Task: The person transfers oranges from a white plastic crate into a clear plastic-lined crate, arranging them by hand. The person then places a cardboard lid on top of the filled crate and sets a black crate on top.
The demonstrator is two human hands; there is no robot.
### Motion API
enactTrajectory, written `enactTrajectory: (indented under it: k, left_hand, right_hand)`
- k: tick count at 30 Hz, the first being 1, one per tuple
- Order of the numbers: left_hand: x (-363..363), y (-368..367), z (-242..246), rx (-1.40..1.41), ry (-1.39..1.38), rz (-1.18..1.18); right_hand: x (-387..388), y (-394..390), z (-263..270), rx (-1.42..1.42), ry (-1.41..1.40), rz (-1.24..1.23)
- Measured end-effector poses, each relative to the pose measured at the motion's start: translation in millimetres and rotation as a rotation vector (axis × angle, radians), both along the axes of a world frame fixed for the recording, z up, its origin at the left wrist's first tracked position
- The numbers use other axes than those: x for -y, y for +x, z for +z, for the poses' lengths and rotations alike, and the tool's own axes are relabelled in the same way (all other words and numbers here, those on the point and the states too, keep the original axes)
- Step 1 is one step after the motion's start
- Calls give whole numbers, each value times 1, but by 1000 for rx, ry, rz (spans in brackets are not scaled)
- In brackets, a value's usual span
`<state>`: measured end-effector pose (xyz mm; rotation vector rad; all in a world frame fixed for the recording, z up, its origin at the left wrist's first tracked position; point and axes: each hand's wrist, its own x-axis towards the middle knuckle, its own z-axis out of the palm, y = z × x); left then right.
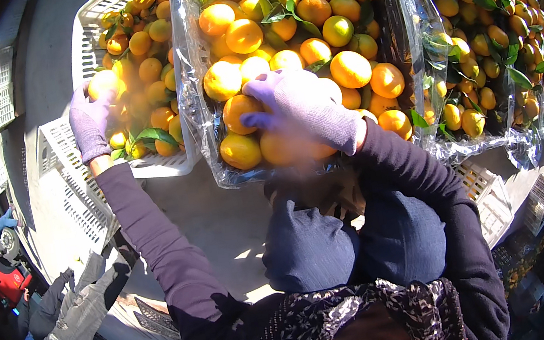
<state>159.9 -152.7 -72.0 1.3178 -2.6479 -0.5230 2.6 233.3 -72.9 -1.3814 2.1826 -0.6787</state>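
Note:
My left hand (88,118), in a purple knit glove, has its fingers around a sunlit orange citrus fruit (103,84) at the left side of a white slatted plastic crate (162,169). Smaller citrus fruit (150,70), some with green leaves, lie inside that crate. To its right stands a container lined with clear plastic film (194,98), heaped with larger orange fruit (350,69). Over this heap is my gloved right hand (304,102), its thumb and fingers beside an orange fruit (239,114). Its palm side is hidden, so a grip cannot be made out.
Further right, more film-lined containers hold leafy citrus (487,97). White crates (75,189) stand at the left, and another white crate (492,199) is at the lower right. A person in grey trousers (78,316) is at the lower left, near a red vehicle (2,274).

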Motion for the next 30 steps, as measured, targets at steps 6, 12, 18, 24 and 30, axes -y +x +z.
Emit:
enactTrajectory:
  k: [6,12,18,24,30]
  left_hand:
    - [-47,-63,68,-203,-272,-194]
    - [-145,-114,100,-495,539,-565]
    - [-190,-141,12,228,929,-794]
    - [-184,-127,-6,188,581,-934]
    - [-191,-122,-7,72,484,-967]
  right_hand:
    - [2,4,7,-135,-2,44]
    - [4,31,-8,-225,29,-30]
    - [-31,1,21,-42,-126,49]
    - [-75,-78,0,-361,-211,-53]
    - [-99,-34,-20,-353,-181,-193]
